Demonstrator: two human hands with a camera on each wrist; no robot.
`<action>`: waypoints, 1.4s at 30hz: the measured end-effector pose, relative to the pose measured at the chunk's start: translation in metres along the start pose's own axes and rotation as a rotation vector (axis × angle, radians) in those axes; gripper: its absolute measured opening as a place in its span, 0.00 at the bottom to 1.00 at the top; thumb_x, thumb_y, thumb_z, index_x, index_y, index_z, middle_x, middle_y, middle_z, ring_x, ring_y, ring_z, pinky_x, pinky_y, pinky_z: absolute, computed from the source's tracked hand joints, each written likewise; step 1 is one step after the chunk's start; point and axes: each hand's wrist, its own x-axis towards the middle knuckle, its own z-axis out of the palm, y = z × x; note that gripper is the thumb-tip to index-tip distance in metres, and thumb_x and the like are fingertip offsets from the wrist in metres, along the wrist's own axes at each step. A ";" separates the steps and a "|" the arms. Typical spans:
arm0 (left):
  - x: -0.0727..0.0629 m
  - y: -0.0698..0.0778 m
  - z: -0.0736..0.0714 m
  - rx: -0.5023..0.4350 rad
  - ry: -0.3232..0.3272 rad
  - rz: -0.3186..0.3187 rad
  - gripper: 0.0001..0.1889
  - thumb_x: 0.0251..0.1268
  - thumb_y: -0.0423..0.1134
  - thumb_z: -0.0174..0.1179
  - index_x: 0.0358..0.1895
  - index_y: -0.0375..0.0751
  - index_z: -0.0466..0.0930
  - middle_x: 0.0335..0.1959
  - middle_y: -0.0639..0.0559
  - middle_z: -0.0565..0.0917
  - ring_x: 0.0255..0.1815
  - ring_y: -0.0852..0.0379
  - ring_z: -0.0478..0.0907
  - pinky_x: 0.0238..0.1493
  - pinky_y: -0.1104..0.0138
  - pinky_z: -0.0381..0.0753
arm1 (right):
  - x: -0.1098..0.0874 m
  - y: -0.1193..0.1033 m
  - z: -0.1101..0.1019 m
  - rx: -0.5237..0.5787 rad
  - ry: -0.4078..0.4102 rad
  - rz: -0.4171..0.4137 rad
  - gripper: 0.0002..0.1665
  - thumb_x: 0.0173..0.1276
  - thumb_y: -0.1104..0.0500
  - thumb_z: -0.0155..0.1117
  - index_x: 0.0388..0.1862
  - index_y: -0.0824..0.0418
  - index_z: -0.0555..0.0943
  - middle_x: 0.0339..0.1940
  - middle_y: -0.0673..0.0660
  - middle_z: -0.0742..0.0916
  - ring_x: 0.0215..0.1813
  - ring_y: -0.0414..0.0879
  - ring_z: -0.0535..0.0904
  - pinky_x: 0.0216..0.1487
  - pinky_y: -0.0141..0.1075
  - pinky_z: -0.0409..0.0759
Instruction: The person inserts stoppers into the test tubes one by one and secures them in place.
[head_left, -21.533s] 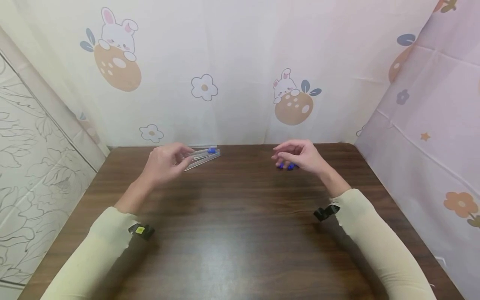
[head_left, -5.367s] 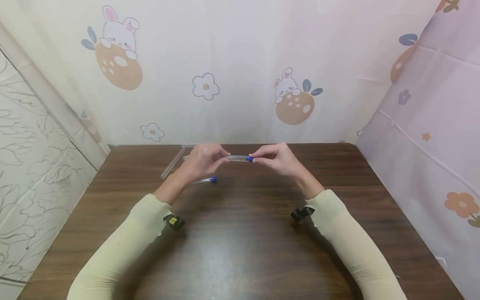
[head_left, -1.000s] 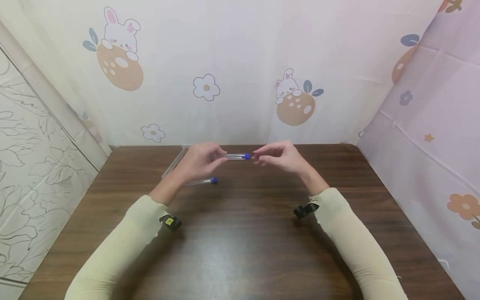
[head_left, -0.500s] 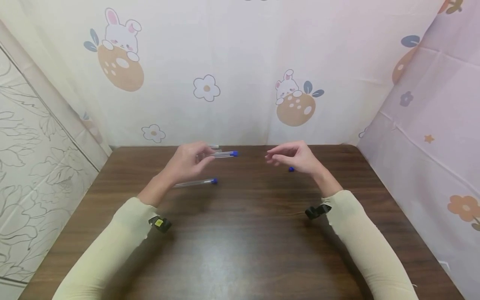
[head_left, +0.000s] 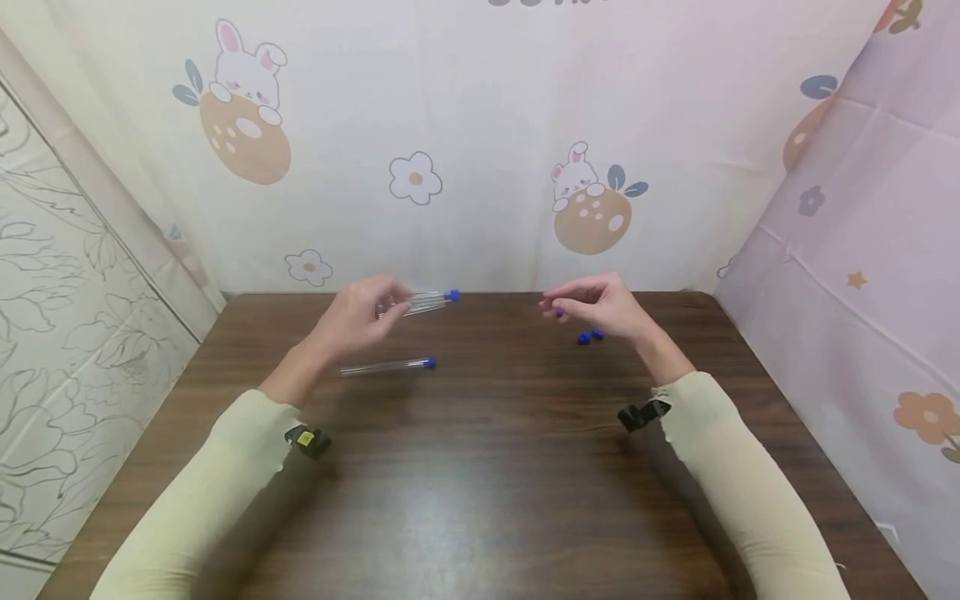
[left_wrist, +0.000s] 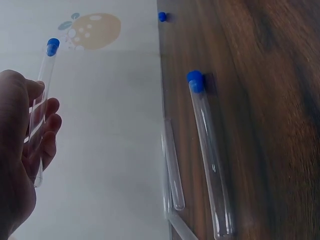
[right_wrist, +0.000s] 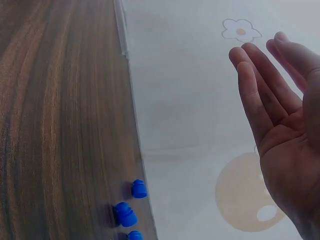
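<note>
My left hand [head_left: 360,317] grips a clear test tube [left_wrist: 44,90] with a blue stopper [left_wrist: 52,45] in its end. In the left wrist view the tube stands nearly upright, thumb on one side and fingers curled round the other. My right hand [head_left: 603,307] hovers over the table's back right, its fingers [right_wrist: 262,95] extended and nothing between them. Below it lie loose blue stoppers [right_wrist: 125,214]; one shows through the gap by the thumb in the head view. A second stoppered test tube [head_left: 390,367] rests on the table in front of my left hand.
Unstoppered clear tubes [left_wrist: 174,170] lie along the table's back edge, partly hidden by my left hand in the head view. A patterned curtain [head_left: 480,167] hangs right behind the brown wooden table [head_left: 480,467].
Over the last second both hands have drawn apart, the left carrying the stoppered tube leftward and the right moving rightward. Loose stoppers on the right, earlier hidden by the right hand, now show.
</note>
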 end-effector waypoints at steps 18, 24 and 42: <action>-0.003 -0.026 0.001 0.029 0.026 -0.042 0.06 0.73 0.28 0.69 0.49 0.33 0.89 0.45 0.38 0.93 0.41 0.41 0.90 0.45 0.49 0.91 | 0.006 0.004 -0.011 -0.193 0.094 0.084 0.12 0.80 0.69 0.70 0.56 0.76 0.90 0.46 0.47 0.99 0.45 0.39 0.97 0.46 0.39 0.96; -0.006 -0.037 0.006 0.045 0.035 -0.030 0.06 0.71 0.27 0.69 0.48 0.32 0.88 0.44 0.37 0.93 0.41 0.40 0.89 0.45 0.48 0.90 | 0.003 0.013 -0.016 -0.249 0.126 0.085 0.11 0.80 0.69 0.70 0.55 0.75 0.91 0.51 0.57 0.98 0.47 0.30 0.94 0.47 0.32 0.95; -0.007 -0.054 0.017 0.023 -0.121 -0.184 0.11 0.76 0.30 0.66 0.57 0.32 0.85 0.53 0.35 0.92 0.52 0.37 0.89 0.58 0.44 0.91 | -0.005 0.029 -0.022 -0.569 0.182 0.006 0.10 0.74 0.71 0.76 0.52 0.66 0.94 0.54 0.67 0.96 0.50 0.18 0.83 0.49 0.14 0.84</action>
